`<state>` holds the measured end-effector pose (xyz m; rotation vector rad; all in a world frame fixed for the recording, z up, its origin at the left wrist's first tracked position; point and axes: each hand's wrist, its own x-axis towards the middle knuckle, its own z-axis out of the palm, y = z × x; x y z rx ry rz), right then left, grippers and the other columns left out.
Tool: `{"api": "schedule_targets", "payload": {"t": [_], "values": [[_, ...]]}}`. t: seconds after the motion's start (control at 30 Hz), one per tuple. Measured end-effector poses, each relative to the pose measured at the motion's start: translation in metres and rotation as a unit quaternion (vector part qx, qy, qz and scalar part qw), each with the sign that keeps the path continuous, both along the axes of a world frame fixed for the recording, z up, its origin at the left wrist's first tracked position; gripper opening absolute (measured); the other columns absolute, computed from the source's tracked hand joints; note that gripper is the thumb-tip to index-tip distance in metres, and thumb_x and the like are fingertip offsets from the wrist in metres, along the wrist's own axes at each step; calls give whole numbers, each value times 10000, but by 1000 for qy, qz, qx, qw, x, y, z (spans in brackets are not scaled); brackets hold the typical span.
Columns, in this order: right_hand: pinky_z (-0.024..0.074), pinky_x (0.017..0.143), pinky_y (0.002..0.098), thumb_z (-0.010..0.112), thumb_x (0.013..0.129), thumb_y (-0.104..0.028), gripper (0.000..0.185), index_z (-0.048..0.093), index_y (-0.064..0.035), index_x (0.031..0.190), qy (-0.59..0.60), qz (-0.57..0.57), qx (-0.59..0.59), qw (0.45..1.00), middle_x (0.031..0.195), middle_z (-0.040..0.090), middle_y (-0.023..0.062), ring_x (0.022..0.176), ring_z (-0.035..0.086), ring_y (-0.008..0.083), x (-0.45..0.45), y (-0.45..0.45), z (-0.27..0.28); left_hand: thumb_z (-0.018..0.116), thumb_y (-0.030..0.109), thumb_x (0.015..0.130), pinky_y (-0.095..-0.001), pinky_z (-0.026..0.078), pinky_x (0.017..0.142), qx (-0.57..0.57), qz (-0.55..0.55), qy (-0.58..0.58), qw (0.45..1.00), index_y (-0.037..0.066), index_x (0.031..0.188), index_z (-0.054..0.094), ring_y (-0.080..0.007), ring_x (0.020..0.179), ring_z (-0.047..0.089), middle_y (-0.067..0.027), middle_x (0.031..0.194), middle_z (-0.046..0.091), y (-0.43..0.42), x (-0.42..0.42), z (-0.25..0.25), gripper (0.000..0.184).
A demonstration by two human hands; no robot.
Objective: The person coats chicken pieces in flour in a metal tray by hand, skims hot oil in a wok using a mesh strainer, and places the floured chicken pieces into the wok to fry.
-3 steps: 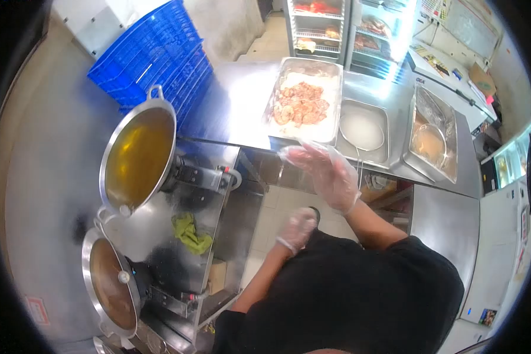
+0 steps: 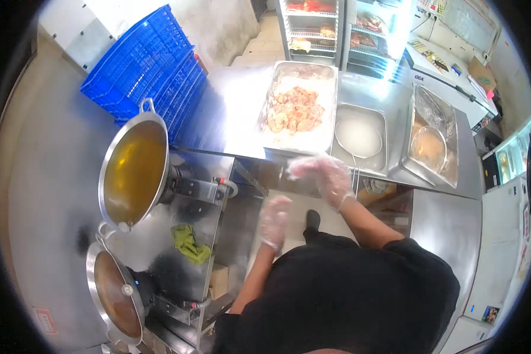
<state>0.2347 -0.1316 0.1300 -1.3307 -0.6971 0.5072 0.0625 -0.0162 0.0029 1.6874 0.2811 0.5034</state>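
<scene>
My right hand (image 2: pixel 329 178), in a clear plastic glove, hangs just before the counter's front edge. Its fingers reach left, below a steel tray (image 2: pixel 334 112) with raw, coated-looking meat pieces (image 2: pixel 295 110) lying on white powder. Lower and to the left, my gloved left hand (image 2: pixel 274 222) is over the floor gap, fingers loosely extended and a little blurred. I see nothing held in either hand. Beside the meat tray, a shallow steel pan (image 2: pixel 379 160) holds a round sieve (image 2: pixel 360 137) with its handle toward me. Further right, a deep steel pan (image 2: pixel 406 154) contains a mesh basket (image 2: pixel 429 148).
Two large woks, one with yellow oil (image 2: pixel 134 171) and one with brownish liquid (image 2: pixel 117 289), stand on the left. A green cloth (image 2: pixel 190 243) lies on the steel stand. Blue crates (image 2: pixel 141 65) are stacked behind; a lit glass-door fridge (image 2: pixel 312 29) is at the back.
My left hand has moved up and left, away from my shirt. The right hand has dropped slightly and its fingers have swung lower. The camera view has shifted a little.
</scene>
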Motion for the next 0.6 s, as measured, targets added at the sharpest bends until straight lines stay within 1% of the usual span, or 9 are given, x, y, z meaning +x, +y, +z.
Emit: {"api": "schedule_targets", "payload": {"t": [0.03, 0.1, 0.13, 0.2, 0.23, 0.27, 0.37, 0.47, 0.6], "values": [[497, 833, 371, 527, 977, -396, 400, 679, -26, 996, 5, -6, -52, 999, 975, 701, 123, 886, 665, 248, 19, 5, 0, 509, 472, 975, -433, 397, 1067, -67, 53, -104, 991, 54, 1331, 480, -260, 1243, 527, -115, 1305, 554, 14, 27, 8, 550], [511, 699, 371, 589, 963, -286, 304, 703, -27, 852, 26, -10, -154, 988, 840, 717, 72, 734, 663, 215, 47, 18, -4, 487, 522, 963, -472, 313, 1126, -153, 106, -189, 964, 31, 1463, 340, -278, 1372, 400, -135, 1462, 432, 45, 71, 38, 716], [510, 690, 374, 610, 946, -315, 312, 705, -30, 860, -91, -2, -158, 983, 825, 709, 79, 732, 660, 227, 60, 23, -7, 478, 569, 946, -496, 246, 1152, -212, 124, -199, 949, 21, 1514, 222, -302, 1430, 308, -153, 1531, 340, 53, 93, 54, 830], [508, 672, 381, 652, 910, -374, 344, 707, -37, 876, -324, 15, -152, 934, 795, 692, 95, 726, 654, 251, 83, 38, -8, 489, 600, 922, -534, 116, 1175, -284, 124, -225, 924, 71, 1540, 154, -343, 1482, 133, -161, 1586, 191, 67, 142, 97, 879], [503, 715, 391, 726, 818, -461, 432, 700, -34, 877, -296, 61, -116, 946, 716, 632, 124, 717, 638, 291, 91, 40, 6, 487, 612, 916, -552, 78, 1174, -305, 133, -230, 915, 92, 1546, 139, -350, 1488, 89, -162, 1594, 157, 73, 166, 113, 888], [497, 732, 395, 740, 795, -474, 456, 695, -33, 903, -351, 47, -99, 930, 708, 621, 123, 715, 633, 294, 99, 45, 6, 485, 624, 910, -571, 41, 1172, -325, 140, -235, 905, 113, 1551, 124, -357, 1495, 46, -164, 1602, 123, 79, 188, 121, 896], [461, 767, 420, 768, 754, -468, 516, 652, -21, 985, -459, 29, -67, 885, 693, 576, 110, 704, 600, 310, 124, 57, 14, 419, 698, 899, -649, 8, 1133, -321, 136, -237, 907, 197, 1546, 144, -356, 1494, 32, -125, 1590, 156, 96, 247, 114, 864], [445, 727, 433, 748, 780, -334, 370, 625, -28, 948, -475, 69, -118, 869, 720, 589, 107, 713, 593, 309, 150, 66, 8, 445, 711, 884, -634, 4, 1140, -336, 139, -235, 902, 197, 1535, 164, -347, 1496, 15, -112, 1586, 155, 96, 282, 104, 875], [435, 712, 423, 706, 736, -160, 191, 598, -54, 853, -516, 79, -91, 848, 688, 559, 97, 686, 574, 291, 174, 73, -25, 478, 690, 884, -615, 19, 1147, -382, 157, -219, 884, 188, 1528, 181, -346, 1490, 45, -124, 1582, 169, 98, 311, 89, 869]]}}
